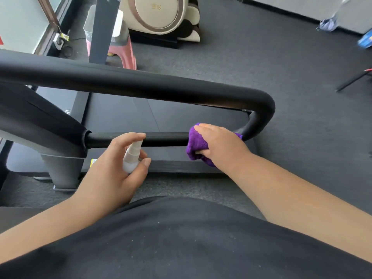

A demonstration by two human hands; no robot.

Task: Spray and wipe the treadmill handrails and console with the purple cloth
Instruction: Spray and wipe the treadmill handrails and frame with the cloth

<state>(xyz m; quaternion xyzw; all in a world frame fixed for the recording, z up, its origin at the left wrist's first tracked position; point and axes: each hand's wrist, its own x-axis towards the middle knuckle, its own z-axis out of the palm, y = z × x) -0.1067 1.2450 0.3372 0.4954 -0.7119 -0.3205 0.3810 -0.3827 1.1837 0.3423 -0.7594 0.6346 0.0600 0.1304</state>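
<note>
A black padded handrail (161,137) runs left to right below me and curves up at its right end into a thicker upper rail (141,83). My right hand (221,146) grips the purple cloth (196,146), wrapped round the lower handrail close to its bend. My left hand (112,170) holds a small white spray bottle (131,156) just in front of the handrail, index finger on the nozzle top. The treadmill belt (141,115) lies beneath the rails. The console is out of view.
The treadmill's grey upright post (60,164) stands at the lower left. Dark carpet (302,127) surrounds the machine. A pink stool (120,49) and a cream massage chair (161,17) stand beyond the rails. A black and red chair leg (354,79) juts in at right.
</note>
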